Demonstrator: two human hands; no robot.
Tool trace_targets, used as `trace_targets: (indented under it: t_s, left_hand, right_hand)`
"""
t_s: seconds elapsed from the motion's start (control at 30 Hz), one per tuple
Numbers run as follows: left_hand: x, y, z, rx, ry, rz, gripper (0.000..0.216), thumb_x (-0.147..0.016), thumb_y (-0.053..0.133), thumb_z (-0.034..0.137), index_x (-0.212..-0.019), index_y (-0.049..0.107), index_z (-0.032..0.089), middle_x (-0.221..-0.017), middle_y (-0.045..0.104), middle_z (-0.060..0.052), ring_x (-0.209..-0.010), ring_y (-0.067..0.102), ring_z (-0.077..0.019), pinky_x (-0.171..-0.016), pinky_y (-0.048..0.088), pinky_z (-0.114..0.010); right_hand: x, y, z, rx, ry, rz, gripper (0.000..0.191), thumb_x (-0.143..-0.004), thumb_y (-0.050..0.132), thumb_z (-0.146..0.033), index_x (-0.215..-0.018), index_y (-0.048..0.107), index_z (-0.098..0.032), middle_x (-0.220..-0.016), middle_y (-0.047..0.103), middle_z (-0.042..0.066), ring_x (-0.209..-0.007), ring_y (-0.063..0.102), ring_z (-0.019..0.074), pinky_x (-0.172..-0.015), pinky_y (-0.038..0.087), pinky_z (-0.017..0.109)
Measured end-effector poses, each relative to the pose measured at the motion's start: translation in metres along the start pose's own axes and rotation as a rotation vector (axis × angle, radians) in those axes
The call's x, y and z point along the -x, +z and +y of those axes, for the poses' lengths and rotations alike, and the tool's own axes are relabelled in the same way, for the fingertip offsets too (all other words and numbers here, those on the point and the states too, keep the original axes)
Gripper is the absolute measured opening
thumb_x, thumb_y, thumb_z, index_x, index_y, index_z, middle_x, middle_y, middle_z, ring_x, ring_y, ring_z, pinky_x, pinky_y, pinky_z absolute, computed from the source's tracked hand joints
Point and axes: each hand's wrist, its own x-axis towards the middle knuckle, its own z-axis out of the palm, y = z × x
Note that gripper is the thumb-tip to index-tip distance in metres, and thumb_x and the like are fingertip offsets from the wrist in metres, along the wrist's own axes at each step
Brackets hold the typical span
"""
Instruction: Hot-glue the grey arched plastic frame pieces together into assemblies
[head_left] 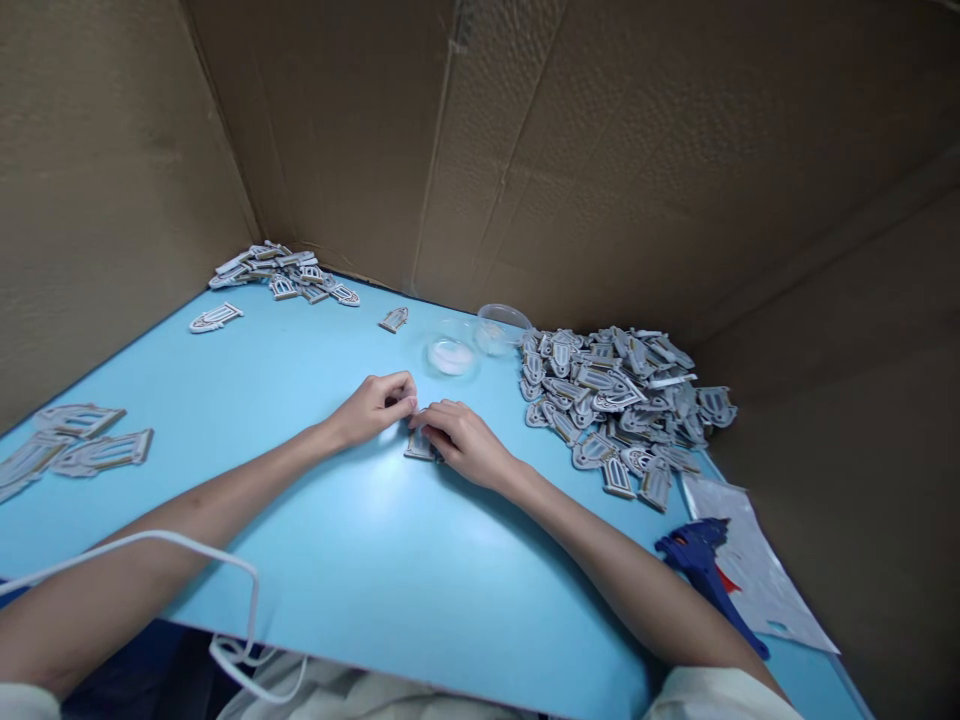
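Observation:
My right hand grips a small grey arched piece with a window-like cut-out, its lower end resting on the light blue tabletop. My left hand is curled, its fingertips meeting those of my right hand just above the piece. Whether those fingertips pinch something thin is too small to tell. Close to my hands, behind them, stands a small clear dish holding white contents.
A large heap of grey arched pieces lies right, beside a blue glue gun on a white sheet. A smaller heap lies at the back corner, and a clear bowl stands behind. Cardboard walls surround the table.

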Motion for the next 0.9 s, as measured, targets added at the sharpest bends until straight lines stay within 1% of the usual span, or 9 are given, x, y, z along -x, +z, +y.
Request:
trace_targets:
  t_s: [0.2, 0.3, 0.37, 0.47, 0.6, 0.67, 0.77, 0.83, 0.9]
  left_hand:
    - [0.0, 0.001, 0.001, 0.015, -0.007, 0.032, 0.023, -0.092, 0.059, 0.041, -0.082, 0.059, 0.021, -0.078, 0.071, -0.001, -0.072, 0.065, -0.0175, -0.069, 0.049, -0.029]
    - [0.0, 0.0, 0.002, 0.001, -0.001, 0.081, 0.025, -0.093, 0.061, 0.042, -0.081, 0.06, 0.02, -0.076, 0.068, 0.0, -0.07, 0.061, -0.0158, -0.066, 0.046, -0.027]
    - [0.0, 0.0, 0.002, -0.015, 0.009, 0.098, 0.027, -0.092, 0.064, 0.043, -0.079, 0.061, 0.019, -0.072, 0.063, 0.001, -0.065, 0.055, -0.014, -0.063, 0.043, -0.026]
    - [0.001, 0.005, 0.005, 0.021, 0.015, 0.069, 0.031, -0.09, 0.071, 0.046, -0.079, 0.065, 0.018, -0.07, 0.064, 0.001, -0.064, 0.053, -0.0132, -0.062, 0.042, -0.026]
    - [0.001, 0.015, 0.006, 0.202, -0.025, 0.064, 0.042, -0.088, 0.074, 0.059, -0.086, 0.073, 0.017, -0.078, 0.074, -0.004, -0.068, 0.061, -0.0159, -0.066, 0.049, -0.028]
    - [0.0, 0.018, 0.006, 0.244, -0.052, 0.1, 0.051, -0.088, 0.073, 0.065, -0.101, 0.076, 0.017, -0.087, 0.08, -0.008, -0.069, 0.064, -0.0173, -0.066, 0.052, -0.03]
    - [0.0, 0.018, 0.006, 0.234, -0.087, 0.159, 0.061, -0.085, 0.075, 0.071, -0.113, 0.076, 0.017, -0.099, 0.083, -0.012, -0.074, 0.069, -0.0204, -0.067, 0.055, -0.033]
    - [0.003, 0.016, 0.008, 0.14, -0.072, 0.169, 0.059, -0.086, 0.074, 0.071, -0.111, 0.077, 0.017, -0.1, 0.083, -0.012, -0.079, 0.072, -0.0231, -0.071, 0.057, -0.034]
    - [0.008, 0.015, 0.013, -0.023, 0.003, 0.146, 0.048, -0.092, 0.07, 0.063, -0.108, 0.079, 0.019, -0.1, 0.082, -0.01, -0.084, 0.073, -0.0239, -0.074, 0.057, -0.035]
  right_hand:
    - [0.002, 0.003, -0.001, 0.078, -0.018, 0.007, 0.022, -0.101, 0.058, -0.008, -0.112, 0.072, -0.021, -0.101, 0.075, 0.009, -0.094, 0.062, 0.0239, -0.085, 0.038, 0.034]
    - [0.001, 0.002, -0.002, 0.12, -0.006, 0.063, 0.024, -0.098, 0.065, -0.011, -0.119, 0.07, -0.021, -0.096, 0.072, 0.007, -0.093, 0.06, 0.0243, -0.084, 0.038, 0.035]
    - [0.001, 0.002, -0.003, 0.043, 0.046, 0.164, 0.03, -0.097, 0.069, -0.017, -0.126, 0.066, -0.02, -0.094, 0.069, 0.005, -0.088, 0.06, 0.0224, -0.083, 0.04, 0.034]
    - [0.002, 0.003, -0.004, -0.201, 0.101, 0.27, 0.036, -0.099, 0.068, -0.028, -0.134, 0.061, -0.021, -0.098, 0.07, 0.002, -0.077, 0.058, 0.0173, -0.074, 0.043, 0.03]
    - [-0.004, -0.003, 0.0, -0.322, 0.071, 0.373, 0.025, -0.099, 0.063, -0.03, -0.122, 0.068, -0.022, -0.088, 0.07, 0.0, -0.075, 0.06, 0.0167, -0.071, 0.045, 0.028]
    - [-0.016, -0.015, 0.006, -0.275, 0.109, 0.495, 0.023, -0.097, 0.06, -0.026, -0.118, 0.069, -0.021, -0.083, 0.069, 0.0, -0.076, 0.061, 0.0174, -0.074, 0.046, 0.029]
    - [-0.037, -0.045, 0.014, -0.115, 0.27, 0.606, 0.032, -0.098, 0.06, -0.026, -0.129, 0.066, -0.017, -0.092, 0.072, 0.004, -0.08, 0.063, 0.0196, -0.081, 0.049, 0.032]
    - [-0.041, -0.068, 0.013, 0.062, 0.397, 0.554, 0.046, -0.098, 0.066, -0.029, -0.141, 0.06, -0.014, -0.111, 0.074, 0.011, -0.095, 0.067, 0.0242, -0.089, 0.051, 0.036]
    - [-0.025, -0.09, 0.003, 0.25, 0.487, 0.43, 0.051, -0.099, 0.067, -0.029, -0.147, 0.058, -0.012, -0.127, 0.072, 0.018, -0.111, 0.068, 0.0289, -0.097, 0.05, 0.039]
